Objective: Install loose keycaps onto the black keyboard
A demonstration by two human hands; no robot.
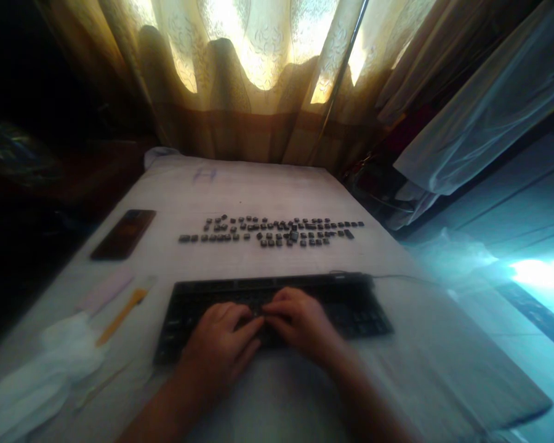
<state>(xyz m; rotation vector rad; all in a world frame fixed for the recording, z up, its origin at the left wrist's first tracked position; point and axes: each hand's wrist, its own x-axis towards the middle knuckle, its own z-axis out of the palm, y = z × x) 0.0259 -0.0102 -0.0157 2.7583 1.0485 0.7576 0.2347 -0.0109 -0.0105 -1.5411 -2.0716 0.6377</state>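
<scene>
A black keyboard [351, 307] lies across the near part of the white-covered table, a cable running from its far right edge. Over its middle my left hand [224, 338] and my right hand [300, 320] meet fingertip to fingertip. Both have bent, closed fingers pinched low at the keys; whatever is between them is too small and blurred to name. Beyond the keyboard, loose black keycaps [294, 236] are spread in uneven rows. Part of the keyboard's middle is hidden under my hands.
On the left are a dark phone [124, 235], a pink block-like item [105, 290], an orange-handled tool [122, 315], a crumpled white cloth [41, 375] and a thin stick [102, 386]. A patterned curtain [258, 80] hangs behind the table [258, 184]; white fabric [484, 111] hangs at right.
</scene>
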